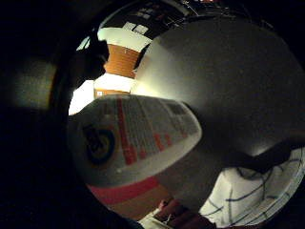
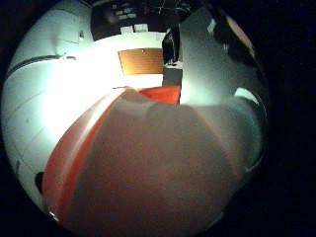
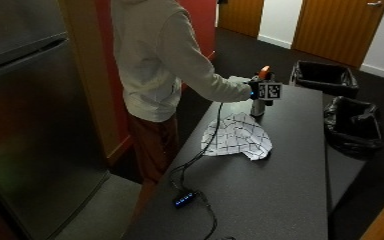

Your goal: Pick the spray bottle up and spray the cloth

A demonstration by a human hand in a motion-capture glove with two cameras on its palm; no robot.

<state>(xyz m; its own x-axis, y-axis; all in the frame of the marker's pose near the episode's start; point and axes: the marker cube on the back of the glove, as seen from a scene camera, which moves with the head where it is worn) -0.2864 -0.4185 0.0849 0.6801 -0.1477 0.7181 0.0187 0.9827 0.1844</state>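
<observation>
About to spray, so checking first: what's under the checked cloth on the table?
The checked cloth lies crumpled on the dark table, bare tabletop showing around it. Whatever is beneath its folds is covered. The spray bottle, gripped by the right hand, is beside it, not on it.

A long dark grey bench [image 3: 285, 175] runs from the near edge of the scene away toward the far right. On it, about midway along and toward its left edge, lies a white cloth [image 3: 237, 136] with a dark grid pattern, crumpled and spread flat against the surface. Just beyond the cloth's far edge the spray bottle [image 3: 258, 105] is at the bench surface; whether its base touches cannot be told. Near the front left of the bench lies a small black box with blue lights [image 3: 184, 199], with a dark cable [image 3: 202, 150] running from it across the surface.
</observation>
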